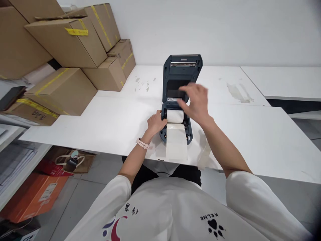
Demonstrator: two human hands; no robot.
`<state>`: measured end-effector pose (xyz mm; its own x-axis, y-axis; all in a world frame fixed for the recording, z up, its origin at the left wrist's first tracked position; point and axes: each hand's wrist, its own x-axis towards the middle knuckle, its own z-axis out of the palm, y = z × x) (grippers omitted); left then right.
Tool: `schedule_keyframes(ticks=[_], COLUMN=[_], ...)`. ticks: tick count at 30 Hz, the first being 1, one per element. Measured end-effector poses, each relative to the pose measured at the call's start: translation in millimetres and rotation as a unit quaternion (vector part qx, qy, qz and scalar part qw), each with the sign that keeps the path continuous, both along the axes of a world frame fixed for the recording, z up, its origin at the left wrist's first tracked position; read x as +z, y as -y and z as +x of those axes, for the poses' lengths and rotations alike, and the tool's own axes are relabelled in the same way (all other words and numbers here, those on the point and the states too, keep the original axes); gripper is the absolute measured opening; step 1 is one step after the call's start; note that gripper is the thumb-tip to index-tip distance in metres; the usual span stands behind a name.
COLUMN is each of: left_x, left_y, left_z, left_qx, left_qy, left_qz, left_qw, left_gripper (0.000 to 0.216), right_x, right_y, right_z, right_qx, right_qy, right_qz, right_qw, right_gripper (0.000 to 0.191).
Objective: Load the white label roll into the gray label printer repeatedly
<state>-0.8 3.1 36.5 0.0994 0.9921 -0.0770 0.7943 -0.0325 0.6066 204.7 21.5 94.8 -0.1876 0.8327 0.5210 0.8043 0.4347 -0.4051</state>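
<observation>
A dark label printer (182,72) stands open on the white table (105,117), its lid tilted up and back. A white label roll (175,116) lies in its bay, and a strip of label paper (177,144) runs out toward the table's front edge. My left hand (155,123) rests against the printer's left side by the roll, fingers curled on the body. My right hand (195,100) hovers over the bay in front of the raised lid, fingers spread but blurred by motion, holding nothing that I can see.
Several cardboard boxes (62,43) with yellow tape are stacked at the table's left and back left. A second white table (283,80) adjoins at the right. Below on the left are shelves, an orange box (32,197) and a brown bag (72,160) on the floor.
</observation>
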Motion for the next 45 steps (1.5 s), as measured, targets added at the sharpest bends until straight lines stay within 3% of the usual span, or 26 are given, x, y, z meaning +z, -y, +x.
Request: schedule_keyframes(ticks=[2, 4, 7, 11, 15, 18, 22, 26, 29, 32, 36, 40, 43, 45], left_x=[1.6, 3.7, 5.4, 4.2, 2.5, 1.7, 0.6, 0.4, 1.1, 0.7, -2.8, -5.6, -5.3, -4.9], left_y=[-1.2, -2.0, -1.6, 1.5, 3.9, 4.5, 3.8, 2.1, 1.9, 2.5, 2.3, 1.9, 3.2, 4.0], left_z=[0.5, 1.2, 1.8, 0.8, -1.1, -1.5, -0.6, -0.3, -0.5, -0.1, 0.9, 1.3, 1.7, 1.9], left_qx=[-0.009, -0.012, -0.001, 0.008, 0.008, 0.009, 0.013, 0.025, 0.030, 0.034, 0.039, 0.042, 0.044, 0.045], left_qy=[-0.023, -0.042, -0.049, -0.020, 0.003, 0.016, 0.037, 0.041, 0.041, 0.049, 0.062, 0.066, 0.073, 0.072], left_qz=[0.001, -0.002, -0.017, -0.025, -0.027, -0.023, -0.026, -0.036, -0.036, -0.032, -0.027, -0.020, -0.017, -0.016], left_qw=[1.000, 0.999, 0.999, 0.999, 1.000, 1.000, 0.999, 0.998, 0.998, 0.998, 0.997, 0.997, 0.996, 0.996], left_gripper=[0.053, 0.052, 0.052, 0.053, 0.056, 0.057, 0.057, 0.057, 0.056, 0.056, 0.057, 0.059, 0.059, 0.059], right_x=[-11.4, -23.8, -33.5, -15.2, 11.7, 9.6, -24.7, -68.6, -92.2, -104.7, -112.0, -112.9, -96.9, -72.2], right_y=[-0.3, -4.3, -11.2, -6.4, 6.8, 1.1, -31.0, -62.2, -66.5, -42.9, 26.4, 83.9, 96.4, 95.5], right_z=[-12.7, -24.8, -31.8, -7.2, 47.3, 92.0, 132.7, 140.1, 140.6, 155.2, 185.0, 180.9, 157.2, 140.3], right_qx=[0.046, 0.067, 0.067, 0.152, 0.219, 0.171, 0.047, -0.041, -0.062, -0.062, -0.005, 0.058, 0.058, 0.128], right_qy=[0.105, 0.172, 0.195, 0.100, -0.096, -0.242, -0.323, -0.350, -0.360, -0.375, -0.421, -0.353, -0.281, -0.272], right_qz=[-0.127, -0.219, -0.246, -0.283, -0.267, -0.230, -0.237, -0.229, -0.236, -0.247, -0.262, -0.370, -0.445, -0.434], right_qw=[0.985, 0.958, 0.947, 0.942, 0.933, 0.927, 0.915, 0.907, 0.900, 0.891, 0.868, 0.858, 0.848, 0.849], right_gripper=[0.054, 0.067, 0.085, 0.104, 0.097, 0.090, 0.088, 0.085, 0.090, 0.089, 0.072, 0.071, 0.059, 0.052])
